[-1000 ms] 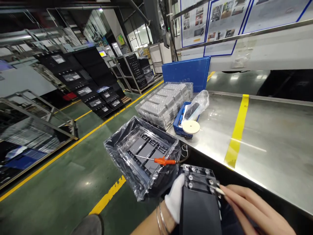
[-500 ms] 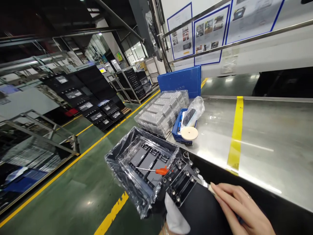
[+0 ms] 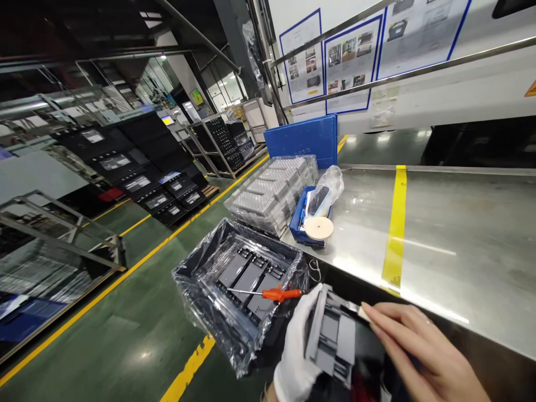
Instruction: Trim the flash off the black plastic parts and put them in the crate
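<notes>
My left hand [image 3: 296, 343], in a white glove, is wrapped around a grey plastic part [image 3: 335, 340] with slots and raised ribs. It holds the part tilted in front of me. My right hand [image 3: 419, 346] is bare and pinches the pale handle of a small thin-bladed tool [image 3: 362, 314]. The blade points left and reaches the upper right edge of the part; whether it touches cannot be made out. An orange-handled screwdriver [image 3: 276, 293] lies across the plastic-lined bin [image 3: 190, 273], over grey-and-black parts [image 3: 253, 277], just beyond my left hand.
A metal bench [image 3: 360, 223] with yellow tape runs along the right. On it stand a blue box [image 3: 298, 220] with a round cream disc [image 3: 319, 228], and clear stacked trays [image 3: 268, 195]. Black crates [image 3: 146, 167] and a metal rack [image 3: 62, 229] stand to the left.
The part in my left hand has been turned: its dark side with round metal fittings has given way to a grey slotted side. My gloved hand has risen. My right hand keeps its pinch.
</notes>
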A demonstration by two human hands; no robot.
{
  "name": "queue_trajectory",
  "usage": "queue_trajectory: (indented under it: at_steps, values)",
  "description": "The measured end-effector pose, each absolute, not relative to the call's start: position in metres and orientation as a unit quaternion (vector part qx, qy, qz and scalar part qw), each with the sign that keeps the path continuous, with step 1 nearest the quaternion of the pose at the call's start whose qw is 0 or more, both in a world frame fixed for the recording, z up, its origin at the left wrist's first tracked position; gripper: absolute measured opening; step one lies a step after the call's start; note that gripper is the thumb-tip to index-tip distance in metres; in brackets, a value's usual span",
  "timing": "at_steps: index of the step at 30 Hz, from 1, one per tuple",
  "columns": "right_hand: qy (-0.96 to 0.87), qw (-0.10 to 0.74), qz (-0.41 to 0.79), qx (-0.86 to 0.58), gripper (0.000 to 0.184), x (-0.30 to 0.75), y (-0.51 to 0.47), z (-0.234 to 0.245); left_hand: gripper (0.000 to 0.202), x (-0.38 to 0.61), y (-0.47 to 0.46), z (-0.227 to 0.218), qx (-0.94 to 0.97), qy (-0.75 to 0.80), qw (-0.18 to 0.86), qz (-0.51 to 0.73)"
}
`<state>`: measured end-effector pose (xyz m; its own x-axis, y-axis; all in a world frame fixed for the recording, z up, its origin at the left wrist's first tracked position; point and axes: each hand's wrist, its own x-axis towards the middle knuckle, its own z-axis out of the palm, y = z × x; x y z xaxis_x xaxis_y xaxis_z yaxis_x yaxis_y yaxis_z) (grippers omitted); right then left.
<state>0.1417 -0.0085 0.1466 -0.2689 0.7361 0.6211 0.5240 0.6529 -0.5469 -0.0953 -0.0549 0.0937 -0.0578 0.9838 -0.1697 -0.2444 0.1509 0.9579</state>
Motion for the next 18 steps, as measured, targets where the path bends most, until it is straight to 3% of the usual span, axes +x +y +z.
queue_trajectory:
  at_steps: [4,11,14,16,18]
  values:
    - [-0.788,0.447,0.087,-0.415,0.03,0.14,-0.011,0.151,0.082,-0.094,-0.057,0.112,0.464,0.536,0.459,0.535]
    - [-0.783,0.443,0.114,-0.422,0.029,0.15,-0.007,0.143,0.082,-0.107,-0.063,0.11,0.549,0.52,0.443,0.482]
    - [-0.711,0.423,0.302,-0.473,0.027,0.15,-0.002,0.141,0.073,-0.114,-0.061,0.114,0.599,0.492,0.421,0.471]
    - [-0.656,0.347,0.462,-0.486,0.051,0.146,0.001,0.145,0.069,-0.12,-0.062,0.117,0.659,0.465,0.388,0.446]
    - [-0.626,0.282,0.546,-0.48,0.068,0.139,0.002,0.15,0.073,-0.126,-0.065,0.118,0.715,0.438,0.366,0.404]
